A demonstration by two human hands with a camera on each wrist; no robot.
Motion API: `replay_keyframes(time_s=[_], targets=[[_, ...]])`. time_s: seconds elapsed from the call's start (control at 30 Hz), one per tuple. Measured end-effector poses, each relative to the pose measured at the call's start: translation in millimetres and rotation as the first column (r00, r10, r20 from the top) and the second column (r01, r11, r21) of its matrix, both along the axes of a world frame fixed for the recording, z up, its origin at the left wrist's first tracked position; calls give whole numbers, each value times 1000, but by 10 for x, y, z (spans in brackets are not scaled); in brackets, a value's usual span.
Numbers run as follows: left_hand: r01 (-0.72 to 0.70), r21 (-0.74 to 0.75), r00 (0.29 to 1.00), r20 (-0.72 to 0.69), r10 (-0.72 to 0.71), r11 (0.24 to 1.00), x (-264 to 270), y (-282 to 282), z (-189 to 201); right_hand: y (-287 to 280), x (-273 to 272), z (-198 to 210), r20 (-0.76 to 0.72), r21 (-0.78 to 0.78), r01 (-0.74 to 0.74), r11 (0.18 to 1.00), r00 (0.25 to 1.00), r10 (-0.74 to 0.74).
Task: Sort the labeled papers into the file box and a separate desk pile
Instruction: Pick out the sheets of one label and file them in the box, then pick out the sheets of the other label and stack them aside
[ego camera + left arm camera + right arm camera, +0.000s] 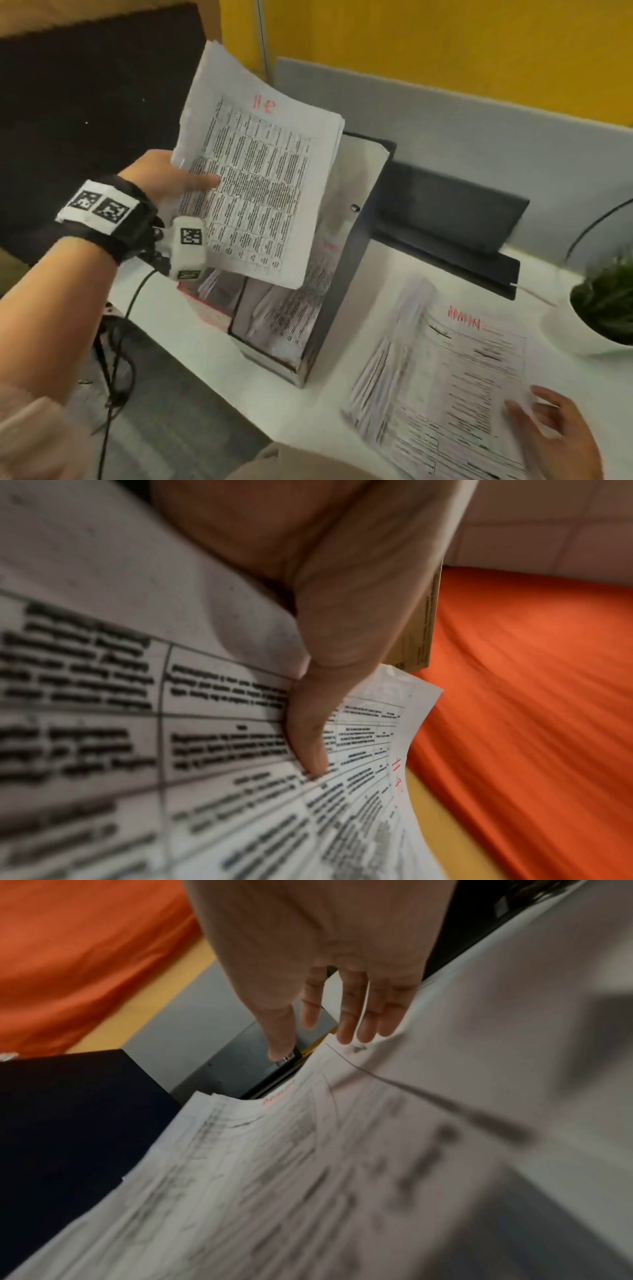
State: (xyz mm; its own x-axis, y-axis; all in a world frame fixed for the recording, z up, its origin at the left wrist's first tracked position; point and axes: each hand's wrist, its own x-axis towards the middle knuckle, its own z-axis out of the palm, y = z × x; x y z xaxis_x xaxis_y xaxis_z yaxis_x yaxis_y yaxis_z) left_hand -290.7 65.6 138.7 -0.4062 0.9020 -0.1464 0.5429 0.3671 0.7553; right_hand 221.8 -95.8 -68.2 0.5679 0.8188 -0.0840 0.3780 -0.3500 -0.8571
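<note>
Left hand [171, 178] pinches HR-labelled sheaf [260, 192], held above file box [329, 291] at desk's [219, 370] left edge; right hand [555, 428] hovers, fingers spread, over ADMIN pile [445, 387]. Tip sheaf upright, lower between the box walls

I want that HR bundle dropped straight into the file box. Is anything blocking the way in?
Nothing visible blocks it. The left hand holds the HR bundle above the open-topped file box; papers already inside leave room.
</note>
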Motion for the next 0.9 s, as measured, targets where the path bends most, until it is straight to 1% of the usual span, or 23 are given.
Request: replay_keyframes(time_s=[0.07, 0.13, 0.2, 0.27, 0.33, 0.47, 0.6, 0.67, 0.73, 0.8, 0.83, 0.9], targets=[[-19, -34, 995, -101, 16, 999, -64, 96, -81, -29, 18, -84, 75, -79, -9, 997, 997, 15], [-16, -54, 965, -261, 1, 998, -30, 164, -190, -34, 35, -153, 119, -162, -34, 986, 991, 54], [24, -59, 919, -391, -45, 998, 69, 207, -325, -42, 27, -200, 167, -184, -72, 980, 981, 103], [75, -86, 879, -465, -106, 993, 184, 246, -478, -50, 19, -246, 194, -180, -72, 981, 975, 107], [108, -151, 855, -491, -169, 983, 269, 288, -629, -52, 15, -280, 187, -190, -65, 980, 977, 102], [157, -306, 818, -493, -297, 939, 397, 378, -873, -35, 48, -316, 174, -235, -59, 970, 980, 102], [154, -448, 765, -510, -393, 881, 439, 402, -1004, -35, 67, -345, 176, -255, -49, 966, 980, 97], [156, -489, 746, -511, -427, 858, 440, 406, -1038, -42, 65, -348, 183, -252, -47, 967, 979, 95], [157, -483, 742, -518, -426, 861, 445, 411, -1039, -49, 62, -342, 182, -236, -43, 971, 979, 88], [150, -410, 766, -528, -368, 900, 455, 422, -979, -45, 50, -321, 170, -234, -31, 972, 983, 72], [145, -342, 805, -505, -312, 928, 456, 433, -921, -43, 42, -309, 164, -241, -26, 970, 984, 67], [131, -166, 904, -384, -186, 977, 486, 432, -741, -36, 30, -296, 164, -256, -17, 966, 985, 60]])
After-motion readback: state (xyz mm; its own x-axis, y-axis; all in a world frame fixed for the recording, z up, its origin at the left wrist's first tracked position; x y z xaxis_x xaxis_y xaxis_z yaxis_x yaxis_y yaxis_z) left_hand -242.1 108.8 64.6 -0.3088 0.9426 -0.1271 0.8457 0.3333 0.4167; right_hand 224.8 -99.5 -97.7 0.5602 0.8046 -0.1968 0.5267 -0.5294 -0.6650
